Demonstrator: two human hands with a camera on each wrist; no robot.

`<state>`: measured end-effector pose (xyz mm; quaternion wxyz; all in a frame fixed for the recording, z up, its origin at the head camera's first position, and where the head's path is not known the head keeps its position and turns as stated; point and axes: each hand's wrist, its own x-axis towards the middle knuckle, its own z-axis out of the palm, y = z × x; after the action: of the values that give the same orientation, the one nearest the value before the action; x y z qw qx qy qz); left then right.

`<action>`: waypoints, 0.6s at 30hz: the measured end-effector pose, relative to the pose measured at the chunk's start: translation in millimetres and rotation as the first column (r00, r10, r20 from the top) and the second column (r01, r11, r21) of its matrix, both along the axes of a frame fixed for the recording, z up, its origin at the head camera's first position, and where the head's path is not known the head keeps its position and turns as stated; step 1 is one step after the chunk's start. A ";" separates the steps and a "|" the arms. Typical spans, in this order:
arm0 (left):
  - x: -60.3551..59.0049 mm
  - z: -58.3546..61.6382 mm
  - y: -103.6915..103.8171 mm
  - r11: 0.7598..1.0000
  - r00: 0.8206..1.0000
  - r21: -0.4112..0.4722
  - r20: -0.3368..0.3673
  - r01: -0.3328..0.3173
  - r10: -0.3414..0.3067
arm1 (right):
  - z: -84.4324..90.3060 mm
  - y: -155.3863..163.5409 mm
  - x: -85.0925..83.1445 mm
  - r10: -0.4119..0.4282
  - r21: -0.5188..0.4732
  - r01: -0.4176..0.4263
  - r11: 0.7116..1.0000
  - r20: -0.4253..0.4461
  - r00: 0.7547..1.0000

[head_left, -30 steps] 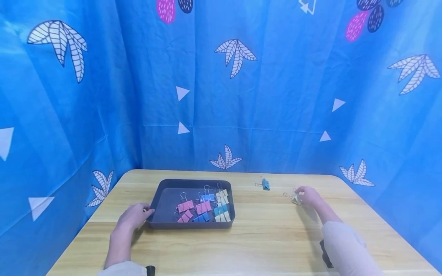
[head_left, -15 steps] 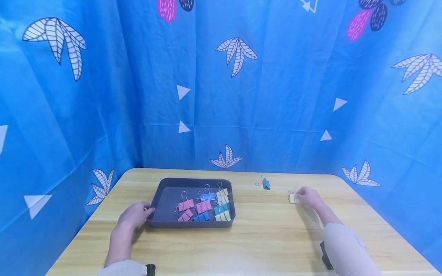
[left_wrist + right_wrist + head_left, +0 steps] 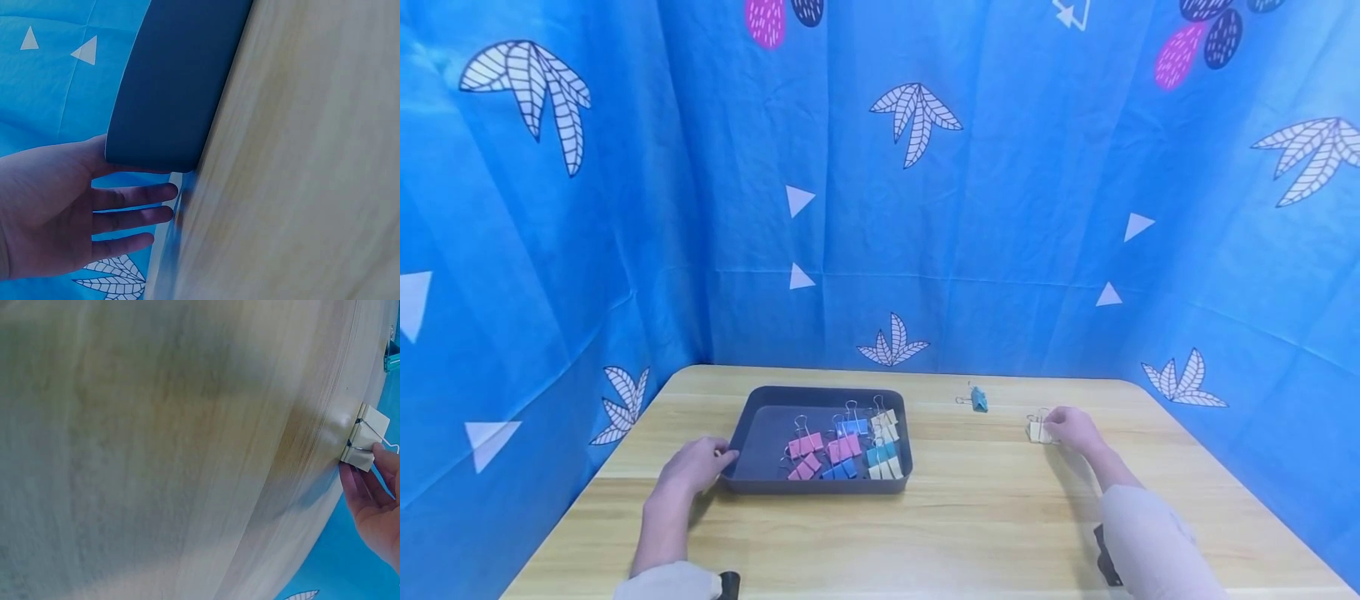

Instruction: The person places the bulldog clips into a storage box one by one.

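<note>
My left hand (image 3: 696, 465) rests on the wooden table at the front left corner of a dark grey tray (image 3: 752, 400). In the left wrist view its fingers (image 3: 131, 215) lie straight beside the tray (image 3: 175, 87), the thumb against the tray's corner. My right hand (image 3: 1070, 427) is at the right of the table and pinches a cream binder clip (image 3: 1038, 430) that stands on the tabletop. The right wrist view shows the fingertips (image 3: 369, 478) on the clip (image 3: 362, 437) and its wire handle.
Several pink, blue and cream binder clips (image 3: 842, 454) lie in the tray's right half. A teal binder clip (image 3: 977, 399) lies alone on the table behind the cream one. Blue patterned cloth walls in the table's back and sides.
The cream clip lay flat with its handles pointing left; my right fingers have closed on it and it now stands at the fingertips. The left hand has stayed by the tray.
</note>
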<state>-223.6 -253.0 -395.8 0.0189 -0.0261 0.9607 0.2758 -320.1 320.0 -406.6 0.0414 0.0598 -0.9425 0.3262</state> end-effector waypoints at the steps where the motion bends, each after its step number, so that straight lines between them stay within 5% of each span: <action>1: -0.2 -0.3 0.0 1.000 1.000 0.000 0.002 -0.002 0.002 | -0.3 0.6 0.0 0.000 -0.003 0.000 1.000 -0.002 1.000; 18: -0.7 -0.2 -1.2 1.000 1.000 -0.006 0.004 0.008 -0.008 | -0.3 -1.1 -5.3 -0.013 0.005 0.013 1.000 -0.048 0.999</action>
<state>-224.2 -254.2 -396.0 0.0221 -0.0227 0.9615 0.2729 -325.5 318.9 -406.9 0.0659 0.0617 -0.9425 0.3218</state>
